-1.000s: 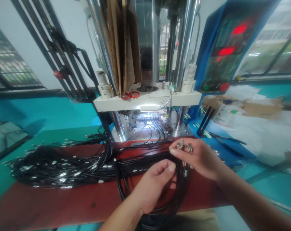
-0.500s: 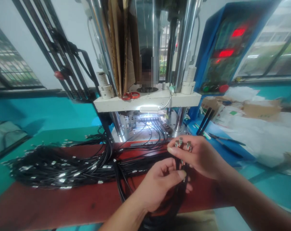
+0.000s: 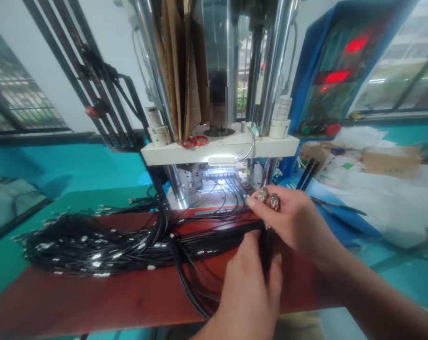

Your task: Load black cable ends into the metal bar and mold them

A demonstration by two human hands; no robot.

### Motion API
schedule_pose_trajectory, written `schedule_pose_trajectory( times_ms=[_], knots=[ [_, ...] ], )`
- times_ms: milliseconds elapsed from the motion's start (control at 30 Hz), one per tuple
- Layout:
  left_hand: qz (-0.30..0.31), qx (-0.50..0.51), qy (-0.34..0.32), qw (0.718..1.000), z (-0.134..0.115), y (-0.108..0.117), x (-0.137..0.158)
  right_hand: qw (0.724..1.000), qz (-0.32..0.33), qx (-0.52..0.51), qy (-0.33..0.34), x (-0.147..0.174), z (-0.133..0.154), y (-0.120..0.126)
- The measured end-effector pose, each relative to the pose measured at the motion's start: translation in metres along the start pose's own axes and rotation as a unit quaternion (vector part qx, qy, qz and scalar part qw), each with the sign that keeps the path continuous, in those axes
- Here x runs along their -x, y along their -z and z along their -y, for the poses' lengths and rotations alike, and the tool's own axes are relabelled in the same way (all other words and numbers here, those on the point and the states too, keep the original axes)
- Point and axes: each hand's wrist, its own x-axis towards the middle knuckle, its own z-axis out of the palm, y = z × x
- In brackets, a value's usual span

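Note:
My right hand (image 3: 294, 215) pinches several black cables close to their metal connectors (image 3: 263, 194), which stick up above the thumb and fingers. Just below it, my left hand (image 3: 251, 281) is closed around the same black cables (image 3: 266, 245), thumb on the right side and fingers on the left. Part of the bundle is hidden behind the left hand. To the left, a large heap of black cables (image 3: 93, 243) with shiny metal ends and white tags lies across the red board (image 3: 139, 302).
Ahead stands a press with a white plate (image 3: 185, 155) and a lit mould (image 3: 219, 177), thin cables running out of it. Red-handled scissors (image 3: 196, 141) lie on the plate. Right are a blue control box (image 3: 306, 71), tongs (image 3: 338, 206) and white bags (image 3: 387, 189).
My left hand has turned and moved down the cables, its thumb now right of them. My right hand keeps its pinch, with the connectors raised slightly. The view has shifted a little.

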Motion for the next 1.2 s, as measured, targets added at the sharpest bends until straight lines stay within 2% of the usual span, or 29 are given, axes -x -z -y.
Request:
schedule_pose_trajectory(
  times_ms=[67,100,200,233,300,500,633,733,833,1000,1100,1200],
  knots=[
    [0.008,0.045,0.012,0.999,0.0,-0.002,-0.003,0.994,0.056,-0.079,-0.043,-0.002,-0.005,0.003],
    [0.026,0.09,0.029,0.995,0.0,-0.001,-0.004,0.982,0.101,-0.139,-0.074,-0.002,-0.01,0.005],
    [0.097,0.24,0.098,0.961,0.001,0.006,-0.009,0.913,0.217,-0.313,-0.148,0.0,-0.026,0.008],
    [0.115,0.276,0.115,0.947,0.002,0.008,-0.011,0.896,0.228,-0.347,-0.16,0.001,-0.031,0.008],
    [0.128,0.318,0.132,0.93,0.004,0.011,-0.013,0.883,0.223,-0.376,-0.169,0.004,-0.038,0.006],
    [0.084,0.33,0.132,0.931,0.012,0.012,-0.019,0.914,0.191,-0.328,-0.145,0.007,-0.039,-0.001],
    [0.097,0.353,0.123,0.922,0.014,0.011,-0.022,0.914,0.175,-0.328,-0.164,0.007,-0.041,-0.002],
    [0.104,0.349,0.117,0.924,0.015,0.012,-0.023,0.924,0.176,-0.297,-0.163,0.007,-0.042,-0.003],
    [0.106,0.312,0.092,0.94,0.016,0.015,-0.025,0.93,0.171,-0.287,-0.152,0.006,-0.041,-0.002],
    [0.128,0.159,0.022,0.979,0.008,0.025,-0.028,0.928,0.216,-0.274,-0.129,0.0,-0.026,0.003],
    [0.159,0.114,0.011,0.981,0.0,0.033,-0.027,0.936,0.217,-0.254,-0.111,-0.002,-0.015,0.008],
    [0.212,0.133,0.046,0.967,-0.005,0.039,-0.023,0.939,0.21,-0.252,-0.099,-0.001,-0.008,0.01]
  ],
)
